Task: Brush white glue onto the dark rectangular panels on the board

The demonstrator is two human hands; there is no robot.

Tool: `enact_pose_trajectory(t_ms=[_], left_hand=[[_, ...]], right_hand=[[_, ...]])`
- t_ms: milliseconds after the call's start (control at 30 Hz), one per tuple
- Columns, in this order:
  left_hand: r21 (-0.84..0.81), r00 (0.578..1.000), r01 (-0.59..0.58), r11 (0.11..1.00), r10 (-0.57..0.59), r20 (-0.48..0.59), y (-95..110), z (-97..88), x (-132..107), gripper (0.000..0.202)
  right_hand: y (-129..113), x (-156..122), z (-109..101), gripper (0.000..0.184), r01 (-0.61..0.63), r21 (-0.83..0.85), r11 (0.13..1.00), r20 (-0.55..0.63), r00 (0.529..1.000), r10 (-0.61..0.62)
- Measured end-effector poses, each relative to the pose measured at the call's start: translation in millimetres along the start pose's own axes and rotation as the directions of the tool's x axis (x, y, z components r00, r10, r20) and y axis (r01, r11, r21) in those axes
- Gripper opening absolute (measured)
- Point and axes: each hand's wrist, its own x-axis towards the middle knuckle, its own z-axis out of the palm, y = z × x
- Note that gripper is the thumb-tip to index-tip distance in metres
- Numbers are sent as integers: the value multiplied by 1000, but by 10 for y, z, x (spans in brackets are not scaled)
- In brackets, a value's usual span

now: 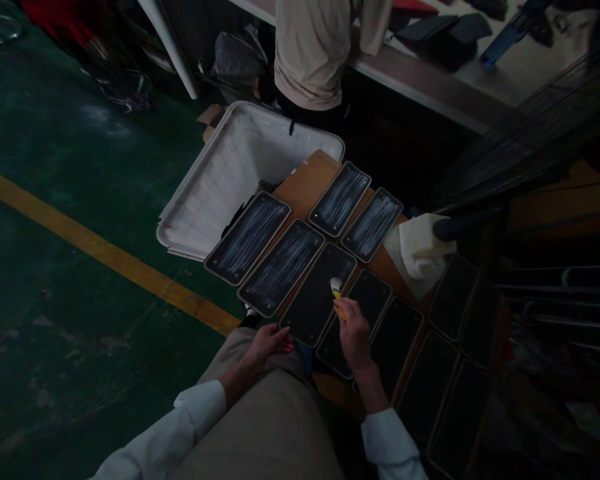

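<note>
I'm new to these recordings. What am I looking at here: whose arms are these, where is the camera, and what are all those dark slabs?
The single picture comes from a camera worn on a person's head, looking down at their own two bare hands, so there is no machine. The right hand holds a small yellow-handled brush with its bristles on a dark flat panel. The left hand rests at that panel's near corner. Many such panels lie on a wooden board; four of them carry whitish streaks, the others look plain dark. A pale cloth lies at the board's right side, and a white bin stands behind. Another person stands beyond it.
</note>
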Motion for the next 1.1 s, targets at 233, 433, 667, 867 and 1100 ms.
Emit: enact_pose_trajectory(t_ms=[233,433,667,867,1100], left_hand=[[-31,999,-42,999,42,-16,-32,0,-38,40],[-22,999,-53,998,53,5,15,-41,-34,45],[-31,999,-15,999,16,35,10,-72,36,34],[-34,1000,4,999,-3,6,28,-57,24,22],[-22,1000,13,1000,-13,7,24,-81,64,27]], right_hand=[[-510,-962,39,30,-66,108,992,189,981,44],[-490,-525,-257,22,-130,151,980,137,985,110],[52,418,-164,24,29,-52,998,-51,998,-32],[-320,-439,97,32,1,-1,1000,182,983,0],[-803,-831,-70,24,-216,213,953,270,950,154]])
